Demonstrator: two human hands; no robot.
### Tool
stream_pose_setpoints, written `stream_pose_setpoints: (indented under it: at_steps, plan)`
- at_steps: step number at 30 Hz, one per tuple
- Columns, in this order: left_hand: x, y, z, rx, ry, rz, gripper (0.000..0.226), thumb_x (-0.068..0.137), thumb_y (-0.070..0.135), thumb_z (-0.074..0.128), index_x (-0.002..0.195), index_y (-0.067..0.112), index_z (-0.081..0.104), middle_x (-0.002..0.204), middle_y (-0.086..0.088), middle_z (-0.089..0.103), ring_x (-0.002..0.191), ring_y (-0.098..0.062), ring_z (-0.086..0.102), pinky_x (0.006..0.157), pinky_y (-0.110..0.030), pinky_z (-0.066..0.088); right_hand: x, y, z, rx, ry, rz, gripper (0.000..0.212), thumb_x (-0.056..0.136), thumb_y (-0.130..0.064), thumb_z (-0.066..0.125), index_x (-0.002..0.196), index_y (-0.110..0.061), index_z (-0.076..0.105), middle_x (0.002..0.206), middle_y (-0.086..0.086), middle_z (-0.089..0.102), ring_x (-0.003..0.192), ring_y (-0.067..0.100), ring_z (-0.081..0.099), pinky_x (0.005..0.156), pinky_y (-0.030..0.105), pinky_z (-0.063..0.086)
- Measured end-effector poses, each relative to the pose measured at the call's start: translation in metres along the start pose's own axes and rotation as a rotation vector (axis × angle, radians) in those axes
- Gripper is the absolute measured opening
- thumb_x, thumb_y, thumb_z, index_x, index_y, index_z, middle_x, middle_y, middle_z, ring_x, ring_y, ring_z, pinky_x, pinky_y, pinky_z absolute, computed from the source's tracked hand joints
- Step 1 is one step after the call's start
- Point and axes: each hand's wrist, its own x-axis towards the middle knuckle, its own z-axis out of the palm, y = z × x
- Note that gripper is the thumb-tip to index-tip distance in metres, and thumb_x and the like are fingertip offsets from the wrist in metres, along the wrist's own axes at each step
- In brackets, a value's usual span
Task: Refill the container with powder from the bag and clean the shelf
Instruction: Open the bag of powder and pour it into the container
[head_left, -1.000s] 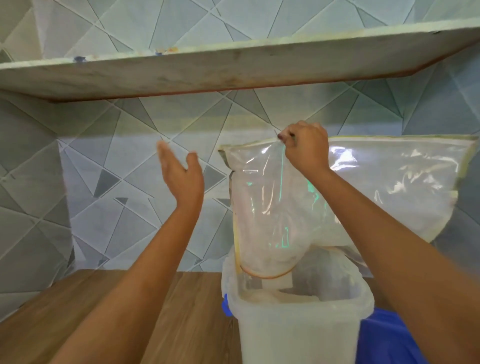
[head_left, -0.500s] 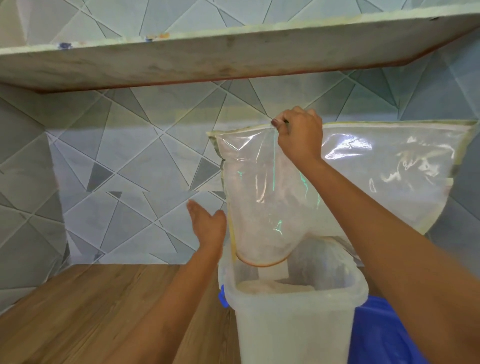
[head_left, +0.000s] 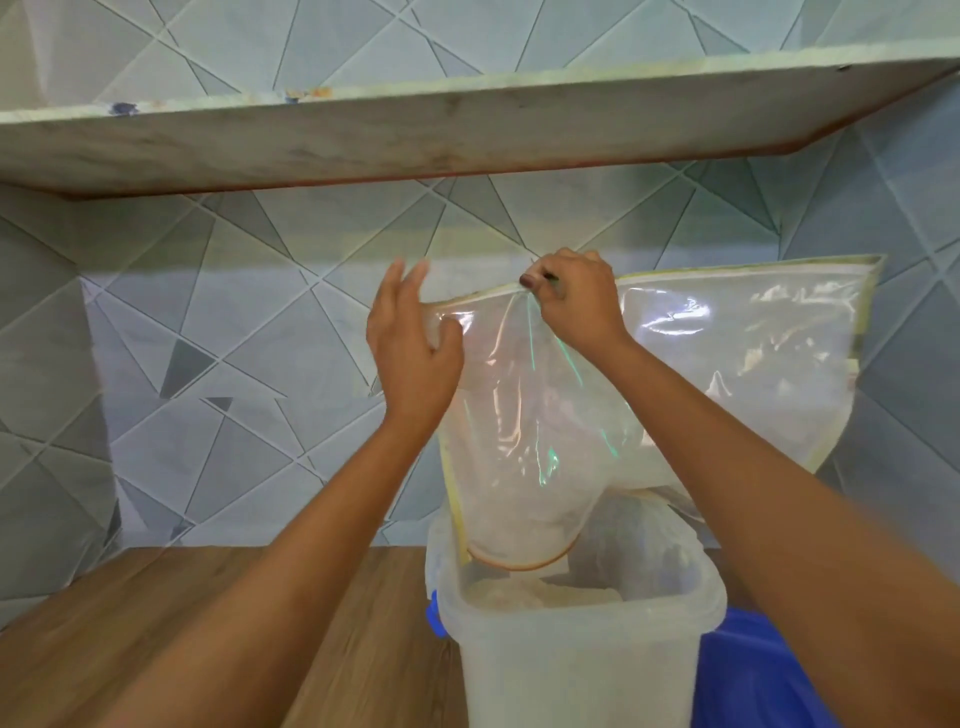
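Bag (head_left: 545, 415) upended over container (head_left: 571, 670).
Right hand (head_left: 579, 304) grip pinches the bag's top edge; bag mouth hangs below it inside the container rim. Left hand (head_left: 410, 348) grip spread, beside the bag's corner.

Bag (head_left: 545, 405) above container (head_left: 571, 660)

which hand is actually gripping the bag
The right hand: it pinches the top edge of the clear bag and holds it over the container. The left hand is open, fingers spread beside the bag's left edge.
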Motion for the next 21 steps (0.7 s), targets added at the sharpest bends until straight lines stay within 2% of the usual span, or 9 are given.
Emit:
stream_pose_setpoints:
  at_steps: [3,5,6,8,10,12,15,19,21]
  plan:
    - [0.04,0.012,0.012,0.391,-0.295,0.146,0.039,0.087,0.032,0.051,0.124,0.021,0.056,0.129,-0.002,0.059,0.128,-0.02,0.045,0.115,-0.041,0.011,0.002,0.0,-0.003,0.039,-0.016,-0.011,0.022,0.092,-0.02,0.053,0.092,-0.005,0.069,0.096,0.016,0.067,0.097,0.034,0.051,0.079,0.031,0.035]
    - [0.056,0.023,0.017,0.492,-0.423,0.142,0.027,0.087,0.035,0.056,0.109,0.022,0.065,0.11,-0.003,0.069,0.111,-0.024,0.058,0.108,-0.038,0.025,0.002,0.004,-0.009,0.047,-0.015,0.005,0.021,0.092,-0.02,0.054,0.093,-0.006,0.069,0.097,0.015,0.067,0.097,0.034,0.051,0.081,0.033,0.036]
    - [0.06,0.028,0.019,0.492,-0.434,0.145,0.023,0.087,0.035,0.058,0.102,0.022,0.068,0.103,-0.005,0.071,0.103,-0.027,0.061,0.099,-0.035,0.033,0.001,0.008,-0.012,0.049,-0.019,0.009,0.019,0.091,-0.019,0.054,0.095,-0.006,0.069,0.098,0.015,0.067,0.098,0.034,0.051,0.082,0.033,0.036]
    - [0.066,0.036,0.023,0.5,-0.378,0.182,0.02,0.088,0.033,0.057,0.097,0.021,0.071,0.097,-0.007,0.072,0.097,-0.03,0.062,0.089,-0.033,0.038,-0.003,0.017,-0.019,0.007,0.003,-0.033,0.021,0.089,-0.019,0.056,0.104,-0.007,0.066,0.104,0.014,0.067,0.103,0.035,0.052,0.09,0.034,0.036]
    - [0.07,0.04,0.026,0.489,-0.296,0.197,0.021,0.09,0.032,0.055,0.099,0.021,0.07,0.099,-0.007,0.071,0.098,-0.031,0.061,0.089,-0.034,0.039,-0.009,0.03,-0.026,-0.148,0.075,-0.097,0.037,0.085,-0.025,0.059,0.119,-0.009,0.058,0.12,0.013,0.061,0.117,0.035,0.049,0.107,0.038,0.029]
    - [0.078,0.042,0.026,0.459,-0.254,0.162,0.021,0.09,0.032,0.053,0.1,0.021,0.069,0.1,-0.008,0.071,0.098,-0.031,0.061,0.086,-0.035,0.042,-0.024,0.044,-0.033,-0.295,0.147,-0.044,0.057,0.085,-0.033,0.06,0.135,-0.01,0.044,0.14,0.015,0.046,0.134,0.034,0.036,0.116,0.044,0.015]
    - [0.09,0.044,0.026,0.42,-0.23,0.077,0.021,0.089,0.033,0.055,0.101,0.022,0.069,0.103,-0.011,0.07,0.1,-0.034,0.061,0.081,-0.034,0.046,-0.065,0.067,-0.035,-0.276,0.269,0.168,0.067,0.084,-0.032,0.062,0.141,-0.012,0.034,0.15,0.015,0.03,0.141,0.033,0.024,0.117,0.041,0.009]
    - [0.101,0.049,0.024,0.393,-0.226,-0.001,0.022,0.088,0.033,0.056,0.102,0.024,0.069,0.107,-0.008,0.069,0.104,-0.032,0.06,0.079,-0.032,0.045,-0.128,0.083,-0.012,-0.014,0.502,0.612,0.056,0.079,-0.025,0.069,0.124,-0.002,0.047,0.13,0.022,0.046,0.122,0.037,0.041,0.103,0.041,0.03]
    - [0.107,0.055,0.022,0.373,-0.226,-0.012,0.022,0.088,0.032,0.056,0.102,0.024,0.07,0.105,-0.008,0.069,0.101,-0.032,0.061,0.076,-0.03,0.043,-0.146,0.093,0.004,0.272,0.469,0.948,0.059,0.08,-0.029,0.07,0.121,0.004,0.043,0.12,0.02,0.048,0.111,0.034,0.046,0.095,0.043,0.042]
